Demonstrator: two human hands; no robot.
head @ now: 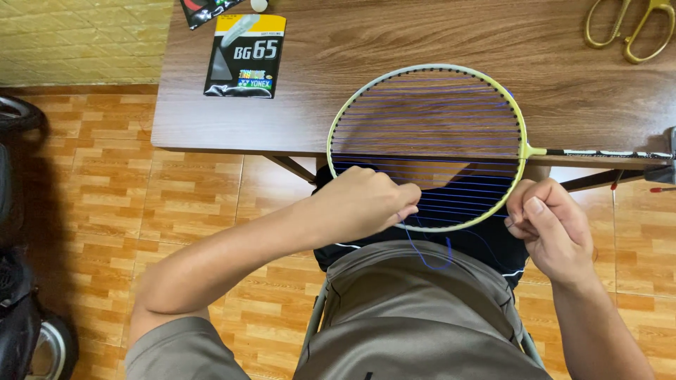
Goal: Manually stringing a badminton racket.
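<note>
Badminton racket (522, 130) head at centre, over a wooden table (394, 42) edge. Left hand (370, 204), seven o'clock, pinches blue string (428, 259); right hand (549, 225), four o'clock, fingers closed on string.

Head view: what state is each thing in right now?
Pale yellow-framed badminton racket: head overhanging table edge, only parallel strings in, none crossing.
Blue string: loose loop hanging below frame.
Left hand: fingers pinched at frame's near edge.
Right hand: closed beside frame.
Gold metal scissors: lying untouched.
Black-and-yellow string packet: flat on table.
</note>
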